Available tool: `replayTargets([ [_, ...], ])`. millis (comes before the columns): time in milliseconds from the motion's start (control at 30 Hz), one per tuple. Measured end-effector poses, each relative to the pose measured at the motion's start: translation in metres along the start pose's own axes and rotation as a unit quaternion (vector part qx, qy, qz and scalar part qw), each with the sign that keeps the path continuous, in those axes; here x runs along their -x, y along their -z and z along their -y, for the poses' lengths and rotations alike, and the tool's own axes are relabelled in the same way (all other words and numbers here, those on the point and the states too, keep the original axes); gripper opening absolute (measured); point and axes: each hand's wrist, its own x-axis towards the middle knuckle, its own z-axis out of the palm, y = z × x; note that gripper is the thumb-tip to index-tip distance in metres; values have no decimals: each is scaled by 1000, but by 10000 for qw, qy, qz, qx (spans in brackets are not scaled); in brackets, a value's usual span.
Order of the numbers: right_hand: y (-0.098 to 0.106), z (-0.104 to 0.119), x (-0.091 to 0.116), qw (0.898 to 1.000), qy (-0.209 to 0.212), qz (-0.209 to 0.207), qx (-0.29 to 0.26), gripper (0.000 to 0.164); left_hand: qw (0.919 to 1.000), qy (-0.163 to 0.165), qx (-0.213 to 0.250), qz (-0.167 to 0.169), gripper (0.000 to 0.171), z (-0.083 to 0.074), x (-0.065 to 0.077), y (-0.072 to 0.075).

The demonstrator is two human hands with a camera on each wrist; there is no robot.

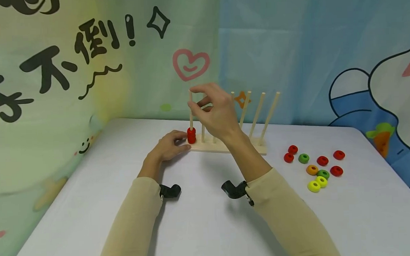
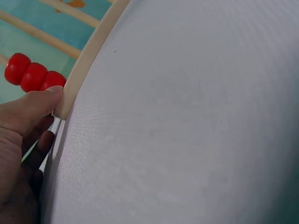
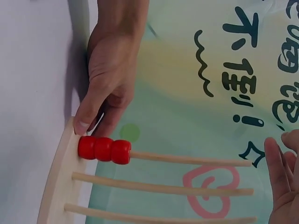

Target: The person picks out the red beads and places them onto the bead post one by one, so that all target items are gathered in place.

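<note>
A wooden peg stand [image 1: 210, 146] stands on the white table with a row of upright pegs. Three red beads [image 3: 103, 149] are stacked at the bottom of its leftmost peg [image 3: 187, 158]. My left hand [image 1: 170, 146] holds the left end of the base [image 2: 77, 84], thumb on it beside the lowest bead and the other fingers around the end. At the top of that same peg is my right hand [image 1: 219, 110], thumb and forefinger apart around the tip in the head view. No bead shows between its fingers [image 3: 280, 179] in the right wrist view.
Loose beads lie on the table to the right of the stand: several red ones [image 1: 322, 161], an orange one [image 1: 312, 170], green ones [image 1: 303, 158] and yellow ones [image 1: 313, 186]. A printed cloth backdrop [image 1: 263, 58] hangs behind the table.
</note>
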Motion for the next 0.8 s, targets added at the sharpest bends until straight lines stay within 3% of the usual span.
replayTargets([
  [400,26,2,16,9990,33,95,-430,25,9999,-85,50,-78,52,5,0,1],
  [667,44,21,27,9986,91,235,-468,25,9999,-70,78,-46,52,4,0,2],
  [800,51,6,37,9990,20,293,-339,25,9999,-74,114,-25,52,2,-2,-1],
])
